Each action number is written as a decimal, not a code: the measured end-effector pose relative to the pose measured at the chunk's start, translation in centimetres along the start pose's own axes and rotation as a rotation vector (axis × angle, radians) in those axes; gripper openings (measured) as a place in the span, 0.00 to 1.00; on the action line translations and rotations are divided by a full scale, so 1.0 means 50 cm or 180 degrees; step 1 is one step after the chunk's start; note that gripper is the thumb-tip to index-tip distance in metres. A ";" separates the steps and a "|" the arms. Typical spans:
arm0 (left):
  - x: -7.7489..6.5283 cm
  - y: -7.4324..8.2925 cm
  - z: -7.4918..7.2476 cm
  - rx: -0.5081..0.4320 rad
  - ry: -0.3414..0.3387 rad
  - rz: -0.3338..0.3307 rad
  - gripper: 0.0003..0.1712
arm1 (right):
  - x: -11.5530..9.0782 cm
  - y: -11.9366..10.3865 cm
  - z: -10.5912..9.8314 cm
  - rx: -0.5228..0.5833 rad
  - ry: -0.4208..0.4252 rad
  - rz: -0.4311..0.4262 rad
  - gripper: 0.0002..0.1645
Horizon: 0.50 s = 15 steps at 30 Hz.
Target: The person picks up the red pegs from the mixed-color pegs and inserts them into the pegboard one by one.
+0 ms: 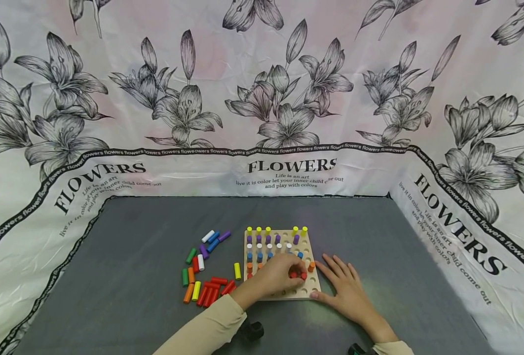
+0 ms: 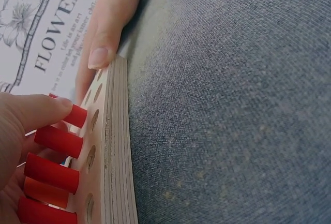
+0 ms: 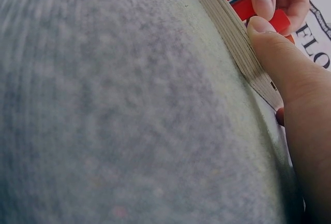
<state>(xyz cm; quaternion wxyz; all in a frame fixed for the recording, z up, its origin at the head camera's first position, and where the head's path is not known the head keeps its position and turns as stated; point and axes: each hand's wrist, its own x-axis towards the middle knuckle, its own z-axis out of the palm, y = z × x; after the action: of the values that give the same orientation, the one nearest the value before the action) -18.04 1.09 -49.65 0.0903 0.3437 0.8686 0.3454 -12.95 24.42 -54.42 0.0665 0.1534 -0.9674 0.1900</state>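
A wooden pegboard (image 1: 293,296) stands on the grey table, with rows of yellow, purple, white, blue, orange and red pegs in its holes. My left hand (image 1: 274,275) reaches over its front part and pinches a red peg (image 2: 77,116) at the end of the red row. Thumb and fingers lie about that peg; more red pegs (image 2: 51,173) stand beside it in the left wrist view. My right hand (image 1: 346,292) rests at the board's right edge, fingers spread, its thumb (image 3: 262,25) touching the near right corner. The left forearm hides some of the board.
Loose pegs lie left of the board: a cluster of red pegs (image 1: 208,295), a single yellow peg (image 1: 237,270), and several green, orange, white, blue and purple ones. A flower-printed cloth (image 1: 262,177) walls the table (image 1: 133,276) at the back and sides.
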 end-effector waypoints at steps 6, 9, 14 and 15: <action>-0.002 0.002 -0.002 0.0010 0.0021 -0.0028 0.11 | -0.001 -0.002 0.000 0.0000 -0.0020 0.0020 0.47; -0.004 0.006 -0.004 0.0085 0.0040 0.0010 0.13 | -0.001 -0.002 0.000 -0.0007 -0.0033 0.0030 0.47; -0.013 0.023 -0.022 0.0141 0.0092 0.0113 0.15 | 0.000 -0.001 -0.001 0.0050 -0.0065 0.0062 0.48; -0.015 0.027 -0.027 0.0110 0.0113 0.0117 0.15 | 0.000 -0.001 -0.002 0.0071 -0.0081 0.0067 0.48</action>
<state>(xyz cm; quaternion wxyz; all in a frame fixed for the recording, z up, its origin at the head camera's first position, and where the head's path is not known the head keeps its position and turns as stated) -17.29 0.54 -47.79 0.0625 0.3548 0.8694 0.3380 -12.94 24.41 -54.32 0.0505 0.1463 -0.9676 0.1994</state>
